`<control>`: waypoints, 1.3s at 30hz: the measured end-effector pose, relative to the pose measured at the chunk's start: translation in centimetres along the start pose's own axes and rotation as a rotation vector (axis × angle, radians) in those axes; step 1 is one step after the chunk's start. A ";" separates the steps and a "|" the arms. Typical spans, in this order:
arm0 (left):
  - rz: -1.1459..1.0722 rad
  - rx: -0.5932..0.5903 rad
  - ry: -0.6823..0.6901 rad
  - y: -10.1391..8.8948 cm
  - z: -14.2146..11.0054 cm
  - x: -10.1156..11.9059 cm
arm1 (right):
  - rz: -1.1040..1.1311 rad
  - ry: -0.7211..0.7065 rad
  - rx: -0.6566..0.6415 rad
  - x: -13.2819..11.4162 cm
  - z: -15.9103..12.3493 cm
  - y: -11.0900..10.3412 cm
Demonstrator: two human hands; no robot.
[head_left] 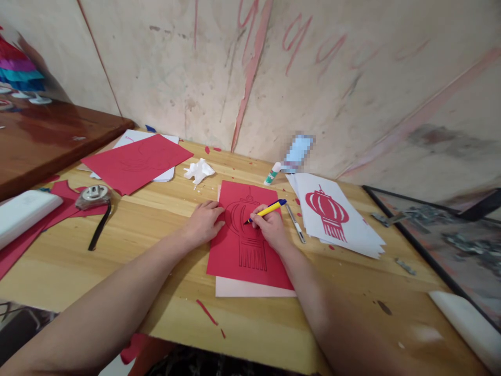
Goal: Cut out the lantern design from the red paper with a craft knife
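A sheet of red paper lies in front of me over a paler sheet. It bears a lantern with a fringe, drawn in dark lines. My right hand grips a yellow pen with blue ends, its tip on the lantern's body. Resting by the red paper's left edge, my left hand has its fingers stretched out, fingertips at the paper. A slim craft knife lies just right of the red paper. Further right are white sheets, the top one showing a red lantern.
A glue stick and a blurred phone stand near the wall. Crumpled tissue and another red sheet lie back left. A tape measure and white case are left. A black-framed panel borders the right.
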State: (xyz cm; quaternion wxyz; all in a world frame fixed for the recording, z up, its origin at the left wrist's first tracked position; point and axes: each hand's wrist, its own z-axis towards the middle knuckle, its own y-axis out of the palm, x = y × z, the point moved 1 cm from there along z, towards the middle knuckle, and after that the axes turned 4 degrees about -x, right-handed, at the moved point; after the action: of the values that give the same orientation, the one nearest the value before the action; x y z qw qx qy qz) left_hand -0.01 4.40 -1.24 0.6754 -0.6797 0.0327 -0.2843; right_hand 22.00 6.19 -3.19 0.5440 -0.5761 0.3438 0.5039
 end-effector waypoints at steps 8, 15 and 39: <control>-0.009 0.000 0.005 0.1 0.0 -0.2 | 0.005 -0.013 -0.004 0.1 0.0 -0.1; -0.005 0.002 0.003 0.2 0.0 -0.2 | -0.013 -0.019 -0.004 -0.2 -0.1 0.0; -0.005 0.006 0.007 0.3 0.0 -0.2 | -0.014 -0.015 -0.038 0.4 0.0 -0.1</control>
State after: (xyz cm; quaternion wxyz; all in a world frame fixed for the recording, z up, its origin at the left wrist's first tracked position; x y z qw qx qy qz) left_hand -0.07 4.48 -1.59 0.6765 -0.6769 0.0326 -0.2884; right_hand 22.22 6.27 -3.53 0.5391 -0.5850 0.3259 0.5108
